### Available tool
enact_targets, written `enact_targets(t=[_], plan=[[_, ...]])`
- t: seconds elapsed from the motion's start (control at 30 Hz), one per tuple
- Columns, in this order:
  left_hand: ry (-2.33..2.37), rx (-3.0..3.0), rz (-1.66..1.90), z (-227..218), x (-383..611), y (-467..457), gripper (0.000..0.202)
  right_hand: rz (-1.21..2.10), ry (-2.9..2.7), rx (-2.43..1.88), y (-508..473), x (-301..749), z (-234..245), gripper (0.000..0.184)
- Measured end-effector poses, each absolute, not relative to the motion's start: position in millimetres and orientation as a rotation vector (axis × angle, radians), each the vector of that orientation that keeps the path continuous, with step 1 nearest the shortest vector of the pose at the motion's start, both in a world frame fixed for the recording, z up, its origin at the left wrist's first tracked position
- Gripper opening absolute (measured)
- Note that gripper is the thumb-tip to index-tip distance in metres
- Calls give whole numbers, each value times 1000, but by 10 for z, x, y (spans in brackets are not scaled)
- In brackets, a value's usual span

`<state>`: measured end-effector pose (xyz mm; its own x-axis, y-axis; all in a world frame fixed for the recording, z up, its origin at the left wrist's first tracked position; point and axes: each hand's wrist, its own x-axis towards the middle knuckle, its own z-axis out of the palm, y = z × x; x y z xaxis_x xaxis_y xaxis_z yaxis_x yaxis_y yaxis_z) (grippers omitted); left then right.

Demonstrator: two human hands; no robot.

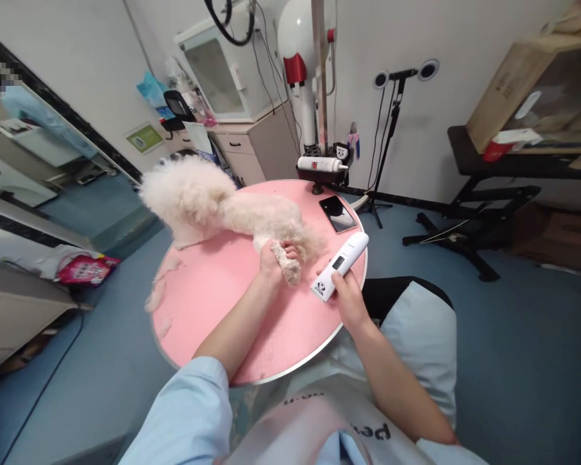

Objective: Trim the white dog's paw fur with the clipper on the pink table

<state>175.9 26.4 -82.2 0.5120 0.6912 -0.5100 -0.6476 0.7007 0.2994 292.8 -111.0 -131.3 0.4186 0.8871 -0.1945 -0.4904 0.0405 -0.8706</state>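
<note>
A white fluffy dog is on the round pink table, its head to the left and its trimmed body stretching right. My left hand is closed around one of its legs, and the furry paw sticks out toward me. In my right hand is a white pet hair clipper with a small dark display. Its blade end points down and left, a short way to the right of the paw and apart from it.
A phone lies near the table's far right edge. Loose fur tufts sit along the left edge. Behind the table, a holder on the post carries a white bottle. A black light stand rises beyond.
</note>
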Motion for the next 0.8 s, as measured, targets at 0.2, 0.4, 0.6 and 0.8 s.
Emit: enact_targets(t=[0.2,0.4,0.6,0.8], plan=[[588,29,852,-785,1817,364,15,1077,-572,-1020,-1086,2913,-1361,42],[646,4,773,-969,1876,349,26,993,-684,-1008,-1015,2863,-1349,37],[574,42,763,-1006,1866,329,22,919,-684,-1113,-1046,2771,-1350,34],[536,96,739,-1040,1909,284,22,1014,-603,-1125,-1124,2785,-1386,42]])
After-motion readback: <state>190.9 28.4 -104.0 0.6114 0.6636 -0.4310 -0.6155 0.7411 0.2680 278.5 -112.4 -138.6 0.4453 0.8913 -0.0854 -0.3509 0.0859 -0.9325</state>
